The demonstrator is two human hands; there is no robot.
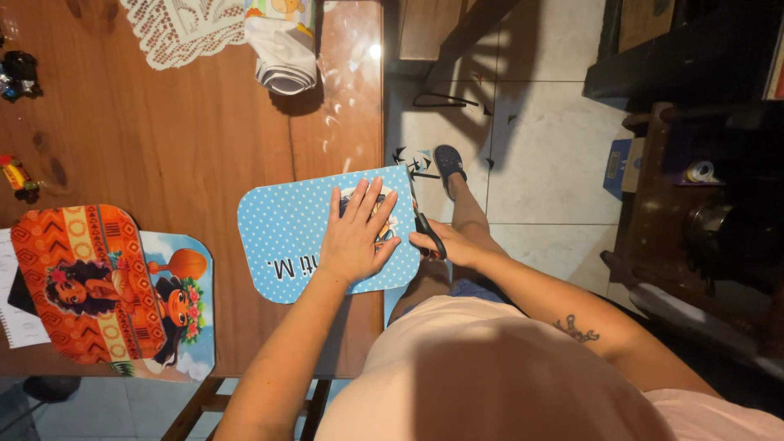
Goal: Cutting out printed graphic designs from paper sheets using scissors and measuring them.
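Observation:
A light blue dotted card (286,229) with a picture and dark lettering lies at the right edge of the wooden table (204,122). My left hand (359,233) presses flat on it, fingers spread over the picture. My right hand (445,243) is off the table's edge, closed on the handles of dark scissors (423,216), whose blades run along the card's right side. Small dark paper scraps (412,163) lie on the tiled floor below.
An orange printed card (77,282) overlaps a blue one (192,286) at the table's near left. A lace doily (184,28) and folded cloth (282,49) lie at the far side; small toys (18,75) at the left. A dark cabinet (702,204) stands to the right.

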